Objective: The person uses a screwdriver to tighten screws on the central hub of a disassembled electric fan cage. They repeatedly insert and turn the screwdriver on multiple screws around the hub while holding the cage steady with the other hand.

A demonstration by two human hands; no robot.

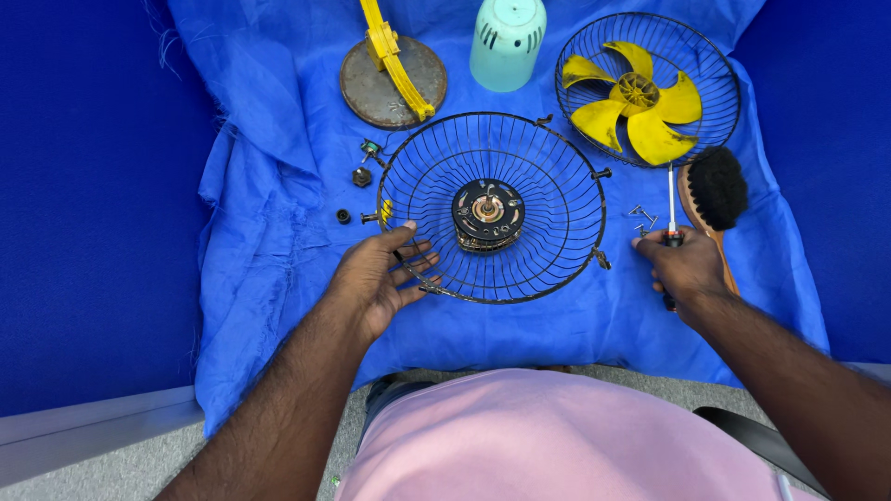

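The left hand (376,278) rests spread fingers (415,264) on the wire fan guard (492,209), just right of them; the right hand's (685,269) fingers wrap a screwdriver (671,209) pointing away.

One view only, worn on the head, looking steeply down from above and close over the work. Faces away from the body — pink shirt (548,436) along the near edge, blue cloth (278,121) running to the far edge. Near enough to cut off both forearms at the lower corners. Wire fan guard (436,167) sits about centre; second guard with yellow blades (640,104) far right, round base (367,88) far left — both just inside the top edge.
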